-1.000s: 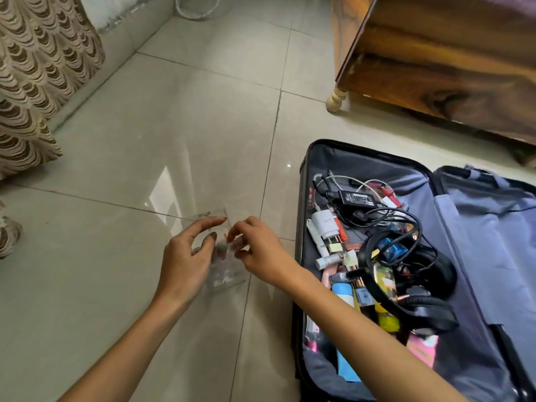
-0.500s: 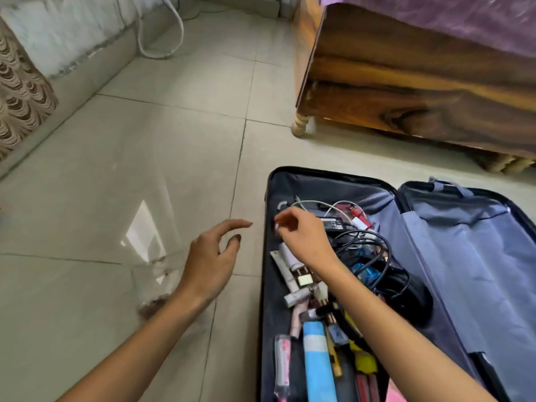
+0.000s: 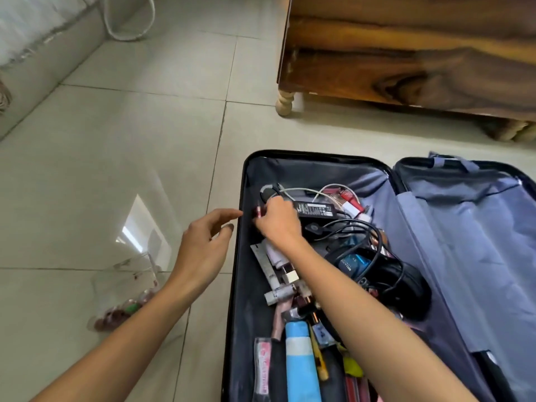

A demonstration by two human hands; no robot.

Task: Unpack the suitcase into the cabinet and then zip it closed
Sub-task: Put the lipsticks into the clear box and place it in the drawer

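While the suitcase (image 3: 319, 156) lies opened flat on the glossy, pale tiled floor (image 3: 116, 169), its long axis is directed away from the person, towards a piece of dark, grained wooden furniture (image 3: 406, 53) that is carried on a turned, pale leg (image 3: 285, 103). Two hard-rimmed, round-cornered halves are seen side by side. The left half is filled with loose things, and the right half is covered by a slack, creased blue-grey fabric lining (image 3: 464, 242). Near the far edge of the left half a flat black power adapter (image 3: 316, 211) is laid crosswise, with a thin white cable (image 3: 301, 191) looped behind it. Black padded headphones (image 3: 406, 285) and tangled black cords are heaped towards the hinge side. A smooth light-blue tube (image 3: 300, 361) is laid lengthwise at the near edge among slim cosmetic sticks. The right hand (image 3: 278, 224) is reached into the left half, palm down, and a small reddish tube (image 3: 258, 211) is pinched at its fingertips close to the suitcase's left wall. The left hand (image 3: 203, 250) is held above the floor just beside that wall, with nothing gripped, its fingers loosely curved and spread towards the right hand. A soft clear plastic pouch (image 3: 124, 288) containing small round items is seen on the floor beside the left forearm.
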